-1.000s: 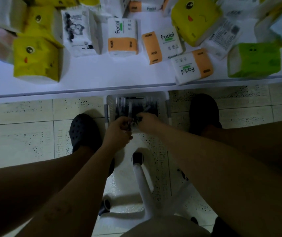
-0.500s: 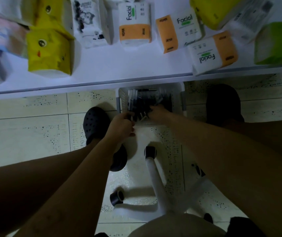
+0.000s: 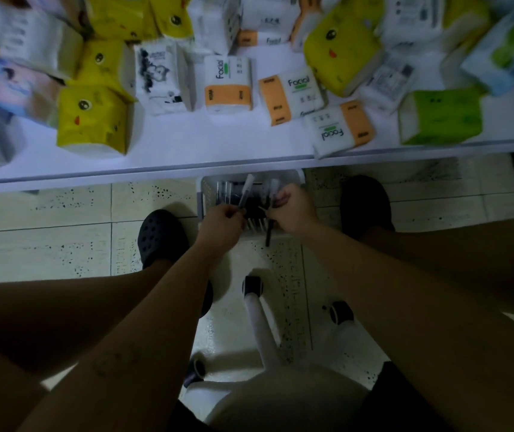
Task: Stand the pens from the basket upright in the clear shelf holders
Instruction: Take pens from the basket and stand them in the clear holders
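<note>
Raised since the earlier frame: pens (image 3: 268, 235) are being lifted out of the basket (image 3: 201, 194) by both hands. One capped pen (image 3: 245, 192) is being pinched, cap up, in the left hand (image 3: 223, 220), grip clamped on it. Several are being held in the right hand (image 3: 294, 210), grip curled round them. Others are being left in the basket, on the floor (image 3: 62, 238) under the tabletop (image 3: 187, 145) edge.

You can read "Facial" on three orange-and-white tissue packs (image 3: 228, 84). On the nearest pack (image 3: 340, 130) it stands upside down. Other print is too blurred.
</note>
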A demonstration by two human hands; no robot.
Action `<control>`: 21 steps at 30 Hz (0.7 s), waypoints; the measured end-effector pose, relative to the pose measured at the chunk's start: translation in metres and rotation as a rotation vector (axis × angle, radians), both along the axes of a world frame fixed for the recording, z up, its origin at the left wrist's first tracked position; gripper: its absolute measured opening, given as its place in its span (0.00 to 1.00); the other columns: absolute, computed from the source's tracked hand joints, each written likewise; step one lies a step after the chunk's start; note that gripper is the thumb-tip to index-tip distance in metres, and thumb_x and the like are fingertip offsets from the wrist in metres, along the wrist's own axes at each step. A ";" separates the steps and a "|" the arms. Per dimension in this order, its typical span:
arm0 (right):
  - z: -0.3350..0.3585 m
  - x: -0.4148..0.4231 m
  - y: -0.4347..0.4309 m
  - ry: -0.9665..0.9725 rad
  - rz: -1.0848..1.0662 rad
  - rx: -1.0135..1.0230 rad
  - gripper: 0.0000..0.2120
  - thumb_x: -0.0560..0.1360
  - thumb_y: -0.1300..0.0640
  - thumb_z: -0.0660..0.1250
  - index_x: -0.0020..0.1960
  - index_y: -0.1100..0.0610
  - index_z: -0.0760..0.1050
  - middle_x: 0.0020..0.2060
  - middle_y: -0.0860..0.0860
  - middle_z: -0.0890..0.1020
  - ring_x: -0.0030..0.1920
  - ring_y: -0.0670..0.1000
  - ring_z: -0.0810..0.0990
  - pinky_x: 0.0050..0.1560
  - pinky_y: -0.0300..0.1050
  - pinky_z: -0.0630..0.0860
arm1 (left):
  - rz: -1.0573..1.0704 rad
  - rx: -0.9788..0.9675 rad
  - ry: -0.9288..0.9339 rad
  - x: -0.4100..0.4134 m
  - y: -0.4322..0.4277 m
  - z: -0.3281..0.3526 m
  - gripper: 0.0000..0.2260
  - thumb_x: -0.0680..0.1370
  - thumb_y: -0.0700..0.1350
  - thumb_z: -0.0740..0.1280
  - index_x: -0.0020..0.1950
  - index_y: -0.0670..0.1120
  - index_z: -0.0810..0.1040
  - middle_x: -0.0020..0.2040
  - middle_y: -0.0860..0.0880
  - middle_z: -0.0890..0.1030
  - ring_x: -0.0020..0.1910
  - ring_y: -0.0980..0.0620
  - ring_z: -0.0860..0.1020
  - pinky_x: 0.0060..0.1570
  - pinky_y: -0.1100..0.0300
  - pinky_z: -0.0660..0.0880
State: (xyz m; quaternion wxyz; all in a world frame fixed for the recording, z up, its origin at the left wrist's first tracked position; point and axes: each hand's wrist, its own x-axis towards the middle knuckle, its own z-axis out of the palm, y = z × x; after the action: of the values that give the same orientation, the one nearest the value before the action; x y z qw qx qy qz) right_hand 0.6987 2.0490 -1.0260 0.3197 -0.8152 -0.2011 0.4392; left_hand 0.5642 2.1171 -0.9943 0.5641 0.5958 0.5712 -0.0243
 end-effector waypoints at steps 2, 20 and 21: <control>0.015 -0.003 -0.007 0.075 -0.034 0.053 0.15 0.71 0.70 0.71 0.51 0.58 0.69 0.44 0.53 0.79 0.43 0.50 0.79 0.41 0.45 0.78 | 0.036 0.010 -0.037 0.005 0.000 0.011 0.10 0.81 0.39 0.58 0.57 0.41 0.77 0.34 0.49 0.75 0.31 0.53 0.71 0.31 0.61 0.68; 0.164 -0.004 -0.043 0.001 -0.107 0.349 0.04 0.76 0.61 0.67 0.44 0.61 0.79 0.40 0.58 0.82 0.43 0.58 0.84 0.38 0.50 0.82 | 0.127 0.119 -0.375 0.018 -0.034 0.143 0.03 0.80 0.37 0.64 0.50 0.39 0.76 0.41 0.44 0.78 0.38 0.47 0.78 0.40 0.52 0.79; 0.174 -0.002 -0.043 -0.026 -0.091 0.377 0.04 0.75 0.61 0.68 0.43 0.59 0.79 0.40 0.58 0.82 0.44 0.59 0.84 0.42 0.55 0.82 | 0.137 0.133 -0.405 0.018 -0.035 0.153 0.02 0.80 0.37 0.64 0.49 0.40 0.76 0.41 0.44 0.78 0.39 0.48 0.79 0.43 0.50 0.79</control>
State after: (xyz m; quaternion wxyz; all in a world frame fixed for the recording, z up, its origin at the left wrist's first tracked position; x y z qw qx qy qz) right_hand 0.6968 2.0057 -0.8517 0.4837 -0.7546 -0.2470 0.3683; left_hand 0.5825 2.0825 -0.8415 0.6270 0.5843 0.4857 0.1718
